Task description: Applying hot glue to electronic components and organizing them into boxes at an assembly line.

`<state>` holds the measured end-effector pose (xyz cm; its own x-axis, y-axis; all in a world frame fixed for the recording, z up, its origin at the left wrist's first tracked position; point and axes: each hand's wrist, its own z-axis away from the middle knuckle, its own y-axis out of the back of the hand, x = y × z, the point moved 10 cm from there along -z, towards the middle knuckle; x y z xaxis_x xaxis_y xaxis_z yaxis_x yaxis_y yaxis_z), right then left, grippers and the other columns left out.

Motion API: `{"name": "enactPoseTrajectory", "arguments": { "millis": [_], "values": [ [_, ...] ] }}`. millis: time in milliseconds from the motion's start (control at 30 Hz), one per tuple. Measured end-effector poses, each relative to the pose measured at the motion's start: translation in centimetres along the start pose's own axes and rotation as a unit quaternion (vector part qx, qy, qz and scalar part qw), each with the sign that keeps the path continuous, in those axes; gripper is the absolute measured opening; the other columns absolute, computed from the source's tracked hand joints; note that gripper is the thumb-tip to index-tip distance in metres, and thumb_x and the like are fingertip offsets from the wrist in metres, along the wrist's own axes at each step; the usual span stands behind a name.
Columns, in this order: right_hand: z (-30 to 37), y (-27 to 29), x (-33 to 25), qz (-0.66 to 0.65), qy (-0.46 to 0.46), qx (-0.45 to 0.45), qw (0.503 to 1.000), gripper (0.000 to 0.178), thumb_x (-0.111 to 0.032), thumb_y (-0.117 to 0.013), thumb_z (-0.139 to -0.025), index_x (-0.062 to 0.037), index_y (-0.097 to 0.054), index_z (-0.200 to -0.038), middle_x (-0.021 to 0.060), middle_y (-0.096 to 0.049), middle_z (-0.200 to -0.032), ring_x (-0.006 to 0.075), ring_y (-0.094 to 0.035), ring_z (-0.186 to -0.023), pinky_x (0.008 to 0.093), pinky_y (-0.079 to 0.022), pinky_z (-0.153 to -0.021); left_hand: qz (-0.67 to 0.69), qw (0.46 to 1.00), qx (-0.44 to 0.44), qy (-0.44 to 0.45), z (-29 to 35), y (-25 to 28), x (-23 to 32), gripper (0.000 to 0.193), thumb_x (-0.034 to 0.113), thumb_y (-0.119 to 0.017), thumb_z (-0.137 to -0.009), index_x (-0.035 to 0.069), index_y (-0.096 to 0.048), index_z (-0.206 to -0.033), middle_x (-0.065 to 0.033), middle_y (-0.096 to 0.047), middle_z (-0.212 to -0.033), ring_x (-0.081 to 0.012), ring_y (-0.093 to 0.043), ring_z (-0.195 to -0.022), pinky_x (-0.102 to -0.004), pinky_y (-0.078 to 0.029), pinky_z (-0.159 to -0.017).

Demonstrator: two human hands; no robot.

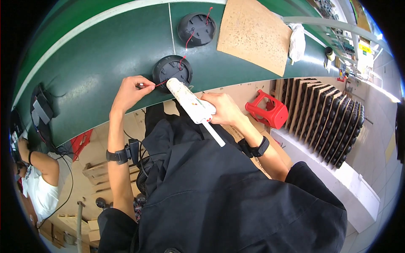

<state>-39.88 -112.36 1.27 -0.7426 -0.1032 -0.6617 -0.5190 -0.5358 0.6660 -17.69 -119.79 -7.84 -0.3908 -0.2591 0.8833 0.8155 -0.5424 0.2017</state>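
Green conveyor belt is running under my view. Left hand is pinching the red wire taut; right hand is gripping the white glue gun, nozzle touching the nearer round black housing. Risk, I judge: wire slipping, glue smearing off target.

This is a factory assembly line. A long green conveyor belt with a pale edge stripe curves across the scene, carrying identical round black housings with red wires, one behind the other. To the right of the belt, rows of the same black parts stand stacked between upright cardboard sheets. A red plastic stool sits just beside the belt's near edge, and another worker sits at the belt's left end.
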Motion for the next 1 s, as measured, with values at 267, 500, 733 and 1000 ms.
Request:
{"name": "enactPoseTrajectory", "arguments": {
  "millis": [267, 500, 733, 1000],
  "values": [
    [0.8, 0.8, -0.2, -0.058, -0.005, 0.002, 0.998, 0.037, -0.012, -0.068, -0.067, -0.0065, -0.063, -0.103, 0.0148, -0.067, -0.101, 0.0385, -0.065, -0.090, 0.0445, -0.053, -0.073, -0.008, 1.000, -0.002, -0.027, -0.3, 0.2, 2.5, 0.022, 0.020, -0.073, -0.087, 0.003, -0.075, -0.101, -0.0066, -0.071, -0.087, -0.0126, -0.058, -0.074, -0.0293, -0.048, -0.069],
    [2.2, 0.6, 1.2, -0.001, -0.051, 0.040, 0.998, 0.044, -0.016, -0.072, -0.066, -0.0054, -0.060, -0.107, 0.0142, -0.063, -0.098, 0.0386, -0.063, -0.085, 0.0434, -0.052, -0.072, -0.059, 0.993, -0.056, -0.088, -6.0, -1.3, 7.1, 0.029, 0.024, -0.067, -0.092, 0.000, -0.071, -0.108, -0.0054, -0.071, -0.088, -0.0111, -0.057, -0.074, -0.0277, -0.047, -0.068],
    [2.1, 0.5, 1.7, 0.007, -0.081, 0.061, 0.995, 0.042, -0.021, -0.074, -0.069, -0.0055, -0.061, -0.106, 0.0137, -0.062, -0.093, 0.0385, -0.063, -0.082, 0.0446, -0.052, -0.068, -0.035, 0.993, -0.058, -0.097, -8.6, -2.4, 8.8, 0.032, 0.028, -0.061, -0.096, 0.000, -0.072, -0.107, -0.0031, -0.064, -0.078, -0.0094, -0.053, -0.069, -0.0266, -0.044, -0.062],
    [2.1, 0.4, 2.4, -0.004, -0.095, 0.067, 0.993, 0.041, -0.016, -0.074, -0.067, -0.0042, -0.060, -0.104, 0.0144, -0.062, -0.091, 0.0397, -0.063, -0.083, 0.0450, -0.052, -0.070, 0.021, 0.998, -0.027, -0.043, -7.4, -1.7, 4.5, 0.033, 0.029, -0.060, -0.097, -0.001, -0.071, -0.102, -0.0012, -0.059, -0.071, -0.0082, -0.049, -0.065, -0.0266, -0.039, -0.058]
  ]
}}
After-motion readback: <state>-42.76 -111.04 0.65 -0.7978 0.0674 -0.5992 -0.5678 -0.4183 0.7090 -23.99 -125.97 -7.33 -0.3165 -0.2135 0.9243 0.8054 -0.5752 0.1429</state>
